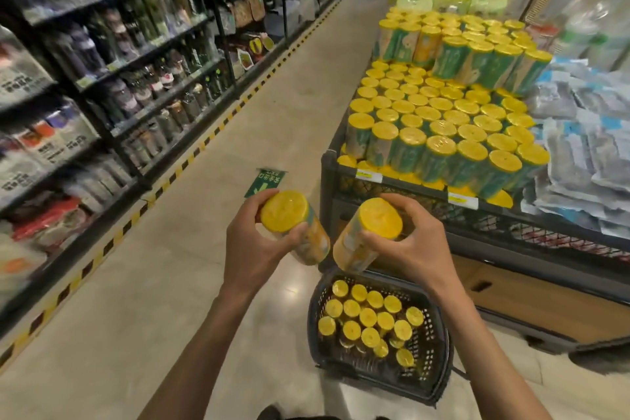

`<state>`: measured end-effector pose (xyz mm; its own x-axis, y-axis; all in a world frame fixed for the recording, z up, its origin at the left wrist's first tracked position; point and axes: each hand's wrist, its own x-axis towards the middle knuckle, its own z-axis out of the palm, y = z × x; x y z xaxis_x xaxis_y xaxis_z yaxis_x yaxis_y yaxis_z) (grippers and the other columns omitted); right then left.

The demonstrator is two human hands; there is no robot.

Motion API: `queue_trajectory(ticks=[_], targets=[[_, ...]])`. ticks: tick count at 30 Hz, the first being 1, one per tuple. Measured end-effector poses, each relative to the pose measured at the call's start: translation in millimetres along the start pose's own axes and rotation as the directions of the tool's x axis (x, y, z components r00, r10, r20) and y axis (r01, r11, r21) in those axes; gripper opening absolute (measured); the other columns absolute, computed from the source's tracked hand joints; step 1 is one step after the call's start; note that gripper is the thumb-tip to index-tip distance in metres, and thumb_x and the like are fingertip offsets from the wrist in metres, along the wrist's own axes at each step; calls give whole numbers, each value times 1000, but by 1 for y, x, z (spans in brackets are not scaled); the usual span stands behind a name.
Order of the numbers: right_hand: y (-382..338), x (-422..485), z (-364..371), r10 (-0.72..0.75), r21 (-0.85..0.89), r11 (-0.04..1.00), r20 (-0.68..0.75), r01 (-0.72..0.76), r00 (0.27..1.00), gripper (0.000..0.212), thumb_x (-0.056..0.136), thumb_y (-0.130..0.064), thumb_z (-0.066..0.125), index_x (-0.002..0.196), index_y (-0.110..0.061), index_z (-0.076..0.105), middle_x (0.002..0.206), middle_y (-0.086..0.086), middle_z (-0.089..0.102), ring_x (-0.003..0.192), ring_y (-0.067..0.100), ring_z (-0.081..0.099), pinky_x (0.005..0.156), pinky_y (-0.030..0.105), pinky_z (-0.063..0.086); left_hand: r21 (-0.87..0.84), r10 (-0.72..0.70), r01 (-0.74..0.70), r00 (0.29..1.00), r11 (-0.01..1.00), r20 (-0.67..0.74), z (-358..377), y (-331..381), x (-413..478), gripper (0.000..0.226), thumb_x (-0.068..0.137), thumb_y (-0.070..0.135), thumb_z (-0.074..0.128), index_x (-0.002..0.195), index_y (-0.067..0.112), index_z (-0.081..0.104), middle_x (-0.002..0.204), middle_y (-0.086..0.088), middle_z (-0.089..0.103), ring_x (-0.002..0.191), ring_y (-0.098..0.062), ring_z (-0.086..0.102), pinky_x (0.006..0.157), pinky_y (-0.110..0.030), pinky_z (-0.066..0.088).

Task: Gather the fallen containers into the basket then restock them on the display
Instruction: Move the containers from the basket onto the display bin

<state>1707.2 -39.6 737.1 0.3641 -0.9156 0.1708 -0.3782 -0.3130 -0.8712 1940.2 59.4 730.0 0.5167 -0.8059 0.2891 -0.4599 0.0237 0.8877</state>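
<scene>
Directly above the black mesh basket (315, 334), which sits on the floor, the person holds two yellow-lidded jars, both tilted with their lids toward the camera. The left hand (252, 245) curls its fingers (264, 198) and thumb round the left jar (289, 215) just under the lid. The right hand (421, 245) grips the right jar (370, 228) the same way. The two bodies come close at their lower ends; whether they touch I cannot tell. More spare jars (368, 317) stand upright inside the basket, and the stacked display (443, 123) rises just beyond the basket, to its right. These look like rigid, filled cylinders with a glossy printed sleeve, so probably fairly heavy and a little slippery. Glass or plastic cannot be told, so they deserve gentle setting down. The safest hold seems to be a full wrap round the body near the lid, not the lid alone, which might twist loose.
</scene>
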Motion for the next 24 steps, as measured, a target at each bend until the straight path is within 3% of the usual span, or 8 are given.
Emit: queue_trajectory(ticks=[4,9,17,21,24], targets=[[-27,2,43,20,30,999,-13,-19,1000,70,68,-38,87,130,-30,55,122,-15,59,111,1,57,92,26,53,-32,2,-2,1000,999,-8,-45,-14,10,68,65,44,81,126,26,56,117,12,61,104,-5,59,80,-15,52],[-43,11,85,43,30,999,22,-44,999,70,68,-36,88,130,-32,55,122,-15,59,110,2,57,92,28,53,-42,-43,44,999,998,16,-81,-39,25,69,64,46,80,126,28,56,118,14,61,106,-8,60,82,-24,55],[-46,74,115,48,3,999,-56,-48,997,73,66,-42,86,131,-27,57,122,-11,61,108,5,59,87,25,53,-52,-25,29,997,998,66,-91,-64,96,66,67,41,87,124,26,59,115,14,64,103,-6,61,81,-23,55],[-40,124,124,52,-33,998,-98,-55,994,74,65,-44,85,131,-26,58,119,-10,61,106,6,60,83,18,50,-55,-14,21,992,998,124,-82,-76,150,70,62,53,83,123,28,59,113,15,64,102,-5,61,80,-20,53],[-30,167,128,42,-36,998,-84,-45,996,70,64,-46,86,126,-32,57,116,-12,62,104,7,60,84,29,55,-22,-6,10,984,1000,179,-67,-88,197,68,63,47,86,123,29,59,114,17,63,101,-1,60,79,-17,52]])
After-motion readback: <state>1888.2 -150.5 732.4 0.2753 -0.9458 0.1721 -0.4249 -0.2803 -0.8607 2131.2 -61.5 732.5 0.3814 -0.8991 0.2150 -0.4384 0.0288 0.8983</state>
